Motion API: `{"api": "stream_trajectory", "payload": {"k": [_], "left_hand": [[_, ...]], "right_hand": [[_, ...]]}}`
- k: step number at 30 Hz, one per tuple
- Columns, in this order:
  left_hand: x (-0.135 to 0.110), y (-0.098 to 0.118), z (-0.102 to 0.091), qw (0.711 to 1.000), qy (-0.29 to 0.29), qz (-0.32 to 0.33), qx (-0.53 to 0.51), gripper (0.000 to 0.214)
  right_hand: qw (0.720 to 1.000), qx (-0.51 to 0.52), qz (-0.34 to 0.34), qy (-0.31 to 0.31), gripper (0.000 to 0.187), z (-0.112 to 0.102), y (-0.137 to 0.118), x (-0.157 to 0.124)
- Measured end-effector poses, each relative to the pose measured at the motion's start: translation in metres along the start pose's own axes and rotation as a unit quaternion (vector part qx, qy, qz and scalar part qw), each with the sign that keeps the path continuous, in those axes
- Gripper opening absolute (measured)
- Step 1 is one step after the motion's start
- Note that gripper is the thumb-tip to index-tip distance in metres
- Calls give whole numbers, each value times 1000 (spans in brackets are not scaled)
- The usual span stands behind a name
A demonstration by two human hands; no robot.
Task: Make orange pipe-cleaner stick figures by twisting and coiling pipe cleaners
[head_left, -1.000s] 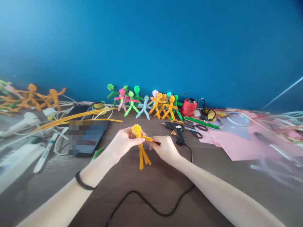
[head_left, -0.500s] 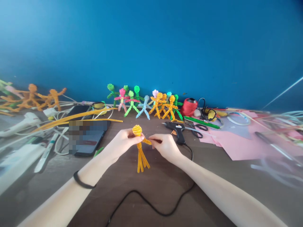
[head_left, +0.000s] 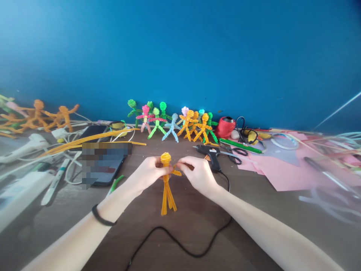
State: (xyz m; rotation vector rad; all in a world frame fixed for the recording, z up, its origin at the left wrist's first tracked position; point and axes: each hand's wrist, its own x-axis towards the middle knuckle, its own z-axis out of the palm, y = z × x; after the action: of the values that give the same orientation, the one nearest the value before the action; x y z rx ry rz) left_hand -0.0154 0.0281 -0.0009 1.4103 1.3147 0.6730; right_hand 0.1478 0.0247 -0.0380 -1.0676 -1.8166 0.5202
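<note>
An orange pipe cleaner figure [head_left: 166, 183] is held upright over the table, its coiled round head on top and several straight strands hanging below. My left hand [head_left: 149, 172] grips it just under the head, between thumb and fingers. To its right, my right hand [head_left: 196, 173] is closed in a pinch on the tip of a thin orange strand that sticks out from the figure's upper body. A short coiled arm points right, just below those fingertips. My left fingers partly hide the upper body.
Several finished pipe cleaner figures [head_left: 172, 128] stand along the blue wall. A black glue gun [head_left: 213, 156] lies behind my right hand, its cord [head_left: 180, 246] looping across the table. Left are a phone [head_left: 108, 165] and loose orange pipe cleaners [head_left: 93, 138]; right, pink sheets [head_left: 282, 169].
The figure has dropped slightly and turned more upright. My right fingers have moved off the coiled arm and up a little, now at a thin strand above it.
</note>
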Motion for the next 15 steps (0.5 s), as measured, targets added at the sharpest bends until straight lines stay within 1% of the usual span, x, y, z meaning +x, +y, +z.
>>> {"api": "stream_trajectory", "payload": {"k": [3, 6, 8, 12, 15], "left_hand": [[-1, 1, 1, 1000, 6, 0, -8, 18], [-2, 1, 2, 1000, -6, -2, -17, 16], [-1, 0, 2, 1000, -2, 10, -27, 15], [2, -4, 1, 997, 33, 43, -53, 15], [2, -4, 1, 994, 64, 55, -69, 16]], "right_hand": [[1000, -1, -21, 10, 13, -1, -4, -1], [999, -11, -36, 13, 14, 0, -7, -2], [999, -18, -47, 11, 14, 1, -10, -2], [998, -18, -66, -1, 18, 2, -16, -5], [998, 5, -58, -13, 20, 4, -19, -8]]}}
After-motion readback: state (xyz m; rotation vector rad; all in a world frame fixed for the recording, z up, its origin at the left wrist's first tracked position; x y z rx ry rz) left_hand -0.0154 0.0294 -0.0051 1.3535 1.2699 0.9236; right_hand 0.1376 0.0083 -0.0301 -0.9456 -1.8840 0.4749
